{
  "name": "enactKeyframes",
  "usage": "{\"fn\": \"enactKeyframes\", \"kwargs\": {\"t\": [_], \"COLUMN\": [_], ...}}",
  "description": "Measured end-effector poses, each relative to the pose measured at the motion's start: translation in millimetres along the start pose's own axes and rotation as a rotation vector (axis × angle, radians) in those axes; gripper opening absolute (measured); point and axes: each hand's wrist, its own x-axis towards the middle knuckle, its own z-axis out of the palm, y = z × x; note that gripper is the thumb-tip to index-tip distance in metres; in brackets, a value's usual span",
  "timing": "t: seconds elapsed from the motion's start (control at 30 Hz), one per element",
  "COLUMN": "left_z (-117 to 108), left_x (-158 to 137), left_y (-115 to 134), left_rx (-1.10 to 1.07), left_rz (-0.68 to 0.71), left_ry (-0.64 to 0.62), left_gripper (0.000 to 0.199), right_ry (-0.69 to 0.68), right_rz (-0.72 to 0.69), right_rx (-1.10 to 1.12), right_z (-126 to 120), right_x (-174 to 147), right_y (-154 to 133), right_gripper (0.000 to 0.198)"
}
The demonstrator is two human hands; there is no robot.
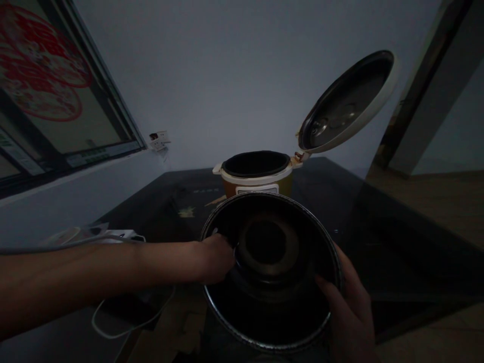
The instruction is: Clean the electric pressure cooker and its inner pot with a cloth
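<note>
Head view shows the round dark metal inner pot [270, 269] held tilted above the black table [378, 227], right hand [350, 307] clasping its rim, left hand [214, 259] curled inside it, so a loosened grip could drop it near the open yellow rice cooker [257, 176].

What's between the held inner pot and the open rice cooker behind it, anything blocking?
Nothing visible. The inner pot, gripped by left hand and right hand, sits just in front of the rice cooker; its lid is swung up, cavity open.
</note>
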Motion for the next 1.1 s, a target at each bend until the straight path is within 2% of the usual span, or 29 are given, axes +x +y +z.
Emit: {"fn": "enactKeyframes", "kwargs": {"t": [0.13, 0.37, 0.5, 0.63, 0.87, 1.03, 1.1], "left_z": [-12, -30, -29, -22, 0, 1, -2], "left_x": [12, 33, 34, 28, 12, 3, 0], "left_y": [-7, -13, -12, -8, 9, 33, 41], "left_rx": [0.207, 0.34, 0.436, 0.528, 0.186, -0.003, -0.133], "left_rz": [0.006, -0.071, -0.086, -0.099, -0.073, -0.029, -0.005], "left_ry": [0.021, 0.114, 0.133, 0.12, 0.001, -0.105, -0.106], "left_gripper": [0.013, 0.035, 0.043, 0.041, 0.027, 0.047, 0.047], "right_ry": [0.031, 0.09, 0.087, 0.067, 0.059, 0.068, 0.084], "right_rz": [0.034, 0.092, 0.095, 0.07, 0.065, 0.086, 0.091], "right_rx": [-0.02, -0.025, -0.016, -0.012, -0.026, -0.044, -0.066], "right_z": [1, 1, 1, 3, 2, 3, 4], "right_x": [1, 0, 0, 1, 0, 1, 1], "right_y": [-1, 1, 0, -3, 0, 0, -1], "right_gripper": [0.047, 0.05, 0.05, 0.049, 0.053, 0.055, 0.055]}}
